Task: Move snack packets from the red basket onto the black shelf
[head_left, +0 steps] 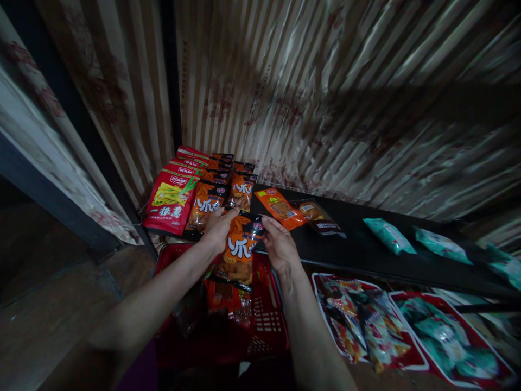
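Between my two hands hangs an orange and black snack bag (pixel 236 255), gripped near its top corners over a red basket (pixel 266 309). My left hand (pixel 218 231) is closed on its upper left edge; my right hand (pixel 279 241) pinches the upper right corner. Just beyond, on a black shelf (pixel 350 260), matching orange and black bags (pixel 205 206) stand in two overlapping rows. To their left is an overlapping row of red snack bags (pixel 171 201) with green and yellow print. Orange packets (pixel 228 298) lie inside the basket under the held bag.
Right of the rows lie a flat orange packet (pixel 280 209) and a dark brown packet (pixel 317 217). Several teal bags (pixel 389 235) lie farther right on the shelf. Below stand red baskets of colourful bags (pixel 380 331) and teal bags (pixel 448 339). A pleated curtain (pixel 285 98) hangs behind; a dark post (pixel 171 76) rises left.
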Motion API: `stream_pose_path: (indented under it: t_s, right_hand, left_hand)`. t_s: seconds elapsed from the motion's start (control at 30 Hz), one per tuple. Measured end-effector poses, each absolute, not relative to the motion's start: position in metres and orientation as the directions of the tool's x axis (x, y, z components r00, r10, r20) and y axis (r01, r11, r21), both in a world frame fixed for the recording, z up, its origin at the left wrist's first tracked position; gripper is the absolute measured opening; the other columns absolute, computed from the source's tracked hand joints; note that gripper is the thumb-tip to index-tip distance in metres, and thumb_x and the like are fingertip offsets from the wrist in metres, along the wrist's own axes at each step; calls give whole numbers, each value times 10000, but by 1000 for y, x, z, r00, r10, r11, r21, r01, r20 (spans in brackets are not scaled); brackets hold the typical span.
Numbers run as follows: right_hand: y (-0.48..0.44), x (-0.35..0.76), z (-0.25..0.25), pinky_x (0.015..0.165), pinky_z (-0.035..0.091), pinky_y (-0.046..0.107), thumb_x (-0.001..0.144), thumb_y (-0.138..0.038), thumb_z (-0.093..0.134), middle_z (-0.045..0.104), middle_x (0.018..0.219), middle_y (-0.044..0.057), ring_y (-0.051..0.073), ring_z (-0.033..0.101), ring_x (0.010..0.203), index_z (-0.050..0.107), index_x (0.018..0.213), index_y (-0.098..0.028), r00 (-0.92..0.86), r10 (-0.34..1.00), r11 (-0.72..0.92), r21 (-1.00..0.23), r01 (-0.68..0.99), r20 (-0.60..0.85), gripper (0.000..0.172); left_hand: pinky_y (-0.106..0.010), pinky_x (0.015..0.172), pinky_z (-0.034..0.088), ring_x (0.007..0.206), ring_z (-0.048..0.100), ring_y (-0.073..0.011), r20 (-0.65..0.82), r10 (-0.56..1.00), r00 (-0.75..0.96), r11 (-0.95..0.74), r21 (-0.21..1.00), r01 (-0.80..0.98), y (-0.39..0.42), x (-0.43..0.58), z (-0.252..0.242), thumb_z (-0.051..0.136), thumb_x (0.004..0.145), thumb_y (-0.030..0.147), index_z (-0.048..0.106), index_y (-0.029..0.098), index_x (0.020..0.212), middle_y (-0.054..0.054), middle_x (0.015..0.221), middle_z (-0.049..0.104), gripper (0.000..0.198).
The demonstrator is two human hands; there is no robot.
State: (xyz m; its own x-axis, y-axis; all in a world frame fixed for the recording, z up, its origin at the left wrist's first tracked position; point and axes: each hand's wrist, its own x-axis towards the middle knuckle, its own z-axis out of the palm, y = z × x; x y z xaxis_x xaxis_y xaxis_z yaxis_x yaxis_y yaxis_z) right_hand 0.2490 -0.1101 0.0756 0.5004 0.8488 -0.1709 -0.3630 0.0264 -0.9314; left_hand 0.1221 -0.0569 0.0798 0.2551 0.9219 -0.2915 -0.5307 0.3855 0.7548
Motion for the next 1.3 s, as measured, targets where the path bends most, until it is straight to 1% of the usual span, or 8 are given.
stream_pose_path:
  t_s: [0.2, 0.37, 0.5, 0.67, 0.8, 0.93, 1.17, 1.3]
  right_hand:
    - [-104, 242, 70, 564, 454, 256, 491, -333, 828, 695, 670, -8, 124, 575, 583, 698, 683, -227, 619, 776, 119, -938, -326, -117, 254]
    - [-102, 235, 68, 558, 442, 248, 533, -366, 801, 659, 608, -33, 104, 552, 535, 679, 707, -199, 623, 776, 152, -932, -328, -93, 270]
    - [-103, 237, 68, 548, 417, 230, 527, -363, 810, 638, 586, -49, 81, 527, 515, 678, 710, -179, 650, 757, 194, -930, -311, -60, 292]
    - [-104, 237, 67, 548, 400, 214, 509, -356, 816, 633, 587, -56, 65, 507, 515, 679, 704, -166, 658, 751, 172, -945, -279, -57, 304]
    - [-104, 229, 70, 542, 425, 223, 510, -349, 804, 628, 566, -61, 75, 522, 502, 664, 706, -172, 651, 753, 193, -913, -359, -97, 298]
    - [-103, 225, 69, 546, 456, 235, 527, -321, 788, 639, 570, -52, 91, 554, 512, 658, 707, -169, 650, 748, 189, -897, -399, -131, 269]
    - [-102, 240, 74, 540, 494, 225, 548, -187, 755, 645, 575, -43, 94, 574, 522, 657, 676, -161, 739, 647, 257, -859, -442, -187, 164]
    - [-101, 255, 77, 575, 528, 236, 569, -164, 746, 637, 579, -49, 102, 596, 545, 619, 666, -160, 738, 643, 284, -830, -480, -207, 160]
  left_hand:
    - [-261, 594, 522, 579, 647, -149, -232, 912, 339, 396, 716, -575, -60, 119, 81, 811, 547, 314, 630, 144, 777, -32, 663, 699, 338]
    - [-260, 617, 532, 590, 648, -142, -251, 891, 378, 438, 690, -576, -58, 119, 81, 827, 520, 292, 632, 134, 744, -33, 677, 705, 336]
    - [-271, 627, 531, 614, 650, -147, -249, 893, 376, 421, 757, -499, -54, 117, 77, 832, 524, 333, 648, 146, 755, -37, 702, 713, 350]
    - [-254, 625, 514, 627, 647, -142, -194, 924, 329, 315, 875, -369, -51, 114, 74, 818, 542, 302, 683, 158, 757, -22, 690, 706, 293]
    - [-265, 612, 515, 607, 645, -150, -241, 934, 265, 332, 860, -387, -53, 117, 76, 812, 543, 313, 674, 144, 743, -29, 661, 698, 295]
    - [-290, 613, 514, 594, 637, -159, -290, 904, 314, 405, 814, -417, -51, 117, 75, 821, 529, 333, 653, 135, 732, -39, 648, 691, 330]
    - [-291, 824, 450, 846, 631, -160, -200, 876, 439, 351, 888, -296, -52, 110, 70, 740, 652, 476, 681, 160, 848, -56, 930, 714, 376]
    - [-324, 921, 408, 972, 606, -192, -129, 817, 563, 301, 926, -225, -61, 109, 58, 704, 699, 486, 677, 155, 925, -66, 1005, 701, 402]
